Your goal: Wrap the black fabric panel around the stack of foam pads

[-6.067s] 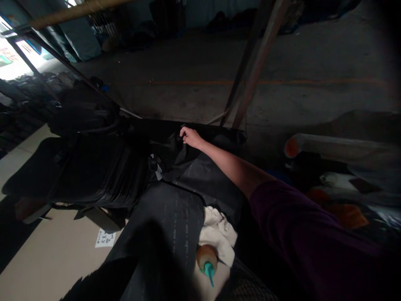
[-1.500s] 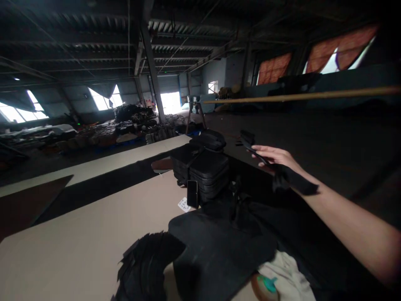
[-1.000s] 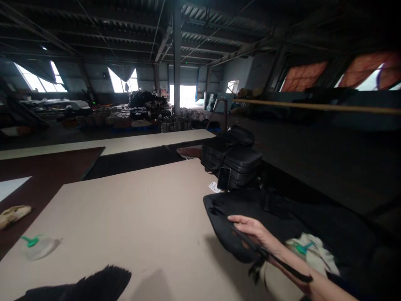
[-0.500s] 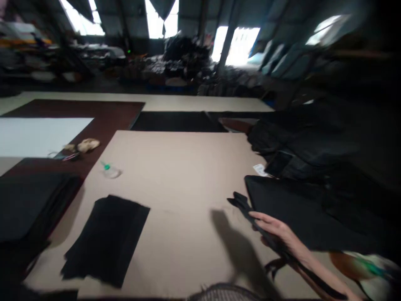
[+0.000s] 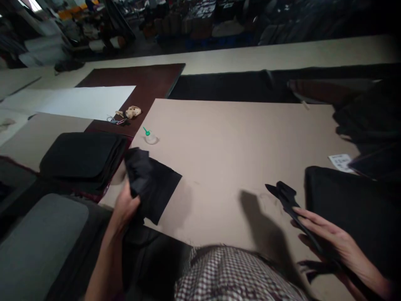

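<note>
My left hand (image 5: 125, 205) is closed on the near part of a small stack of black fabric pieces (image 5: 163, 184). The gripped part is crumpled and raised, while the far corner still lies toward the board. In my right hand (image 5: 328, 234), at the right, is a long black strap (image 5: 290, 205) with a split end pointing up and left. Its other end hangs along the forearm, and a short dark tail dangles below the hand. A large flat black panel (image 5: 347, 209) lies just beyond the right hand.
The hands are over a beige board (image 5: 234, 146). A small bottle with a green nozzle (image 5: 151, 137) stands near its left edge. Stacked black panels (image 5: 84, 154) and a grey panel (image 5: 44, 246) lie left. A white label (image 5: 341, 162) and dark cloth (image 5: 366, 117) are right.
My left hand has come into view and gripped the black fabric pieces, which lay flat before. The right hand keeps the strap. The view has tilted down and turned left.
</note>
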### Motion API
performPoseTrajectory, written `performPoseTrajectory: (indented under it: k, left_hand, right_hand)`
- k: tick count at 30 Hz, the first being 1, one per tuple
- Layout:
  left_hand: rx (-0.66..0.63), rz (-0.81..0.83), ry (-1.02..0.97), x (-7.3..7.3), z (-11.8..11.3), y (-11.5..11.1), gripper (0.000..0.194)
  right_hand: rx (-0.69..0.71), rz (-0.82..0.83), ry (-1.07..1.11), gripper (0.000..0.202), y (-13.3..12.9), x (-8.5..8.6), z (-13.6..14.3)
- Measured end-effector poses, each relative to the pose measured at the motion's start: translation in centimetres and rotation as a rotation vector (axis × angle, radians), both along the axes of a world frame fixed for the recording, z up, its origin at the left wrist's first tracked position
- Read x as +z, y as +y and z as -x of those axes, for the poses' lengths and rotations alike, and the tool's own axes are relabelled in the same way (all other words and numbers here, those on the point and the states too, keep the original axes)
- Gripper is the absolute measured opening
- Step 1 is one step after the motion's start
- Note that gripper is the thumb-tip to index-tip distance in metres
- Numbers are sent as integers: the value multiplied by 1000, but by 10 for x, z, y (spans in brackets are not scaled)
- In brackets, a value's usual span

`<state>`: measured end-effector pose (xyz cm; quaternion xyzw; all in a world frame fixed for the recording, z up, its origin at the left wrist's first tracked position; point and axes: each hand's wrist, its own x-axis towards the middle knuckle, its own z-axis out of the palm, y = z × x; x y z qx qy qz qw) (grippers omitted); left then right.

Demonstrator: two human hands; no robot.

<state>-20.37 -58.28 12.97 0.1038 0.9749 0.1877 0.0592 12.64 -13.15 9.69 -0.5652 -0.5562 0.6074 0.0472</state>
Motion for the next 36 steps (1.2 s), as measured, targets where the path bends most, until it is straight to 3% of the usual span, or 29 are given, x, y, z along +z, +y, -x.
performPoseTrajectory:
  k: [4, 7, 9, 13, 16, 18, 21, 24, 26, 29, 36]
  left_hand:
    - [-131, 259, -53, -60, -5, 40, 92]
    - [-111, 332, 6, -84, -8, 49, 103]
    - [-67, 291, -12, -83, -6, 46, 101]
    - [31, 237, -85, -57, -6, 42, 92]
    - [7, 221, -65, -46, -23, 54, 93]
    - [-72, 233, -17, -56, -40, 66, 90]
    - [-175, 306, 47, -89, -65, 81, 85]
    - [-185, 359, 126, -121, -74, 83, 90]
    - [-195, 366, 167, -132, -69, 78, 90]
    - [-212, 387, 183, -133, -49, 67, 88]
    - [-166, 432, 162, -130, 24, 28, 91]
  right_hand:
    - [13, 15, 33, 40, 1, -14, -18]
    - [6, 6, 74, 39, -1, -24, -33]
    - [0, 3, 98, 38, -2, -30, -42]
    - [-22, 87, 152, 53, 0, -43, -55]
    - [-62, 145, 172, 63, 1, -50, -60]
    - [-76, 146, 206, 62, -3, -52, -62]
    - [-66, 130, 237, 56, -14, -49, -62]
    - [-64, 131, 222, 56, -26, -41, -59]
    - [-83, 135, 217, 57, -32, -35, -57]
    - [-114, 137, 227, 57, -37, -30, -55]
    - [-107, 181, 181, 64, -30, -38, -58]
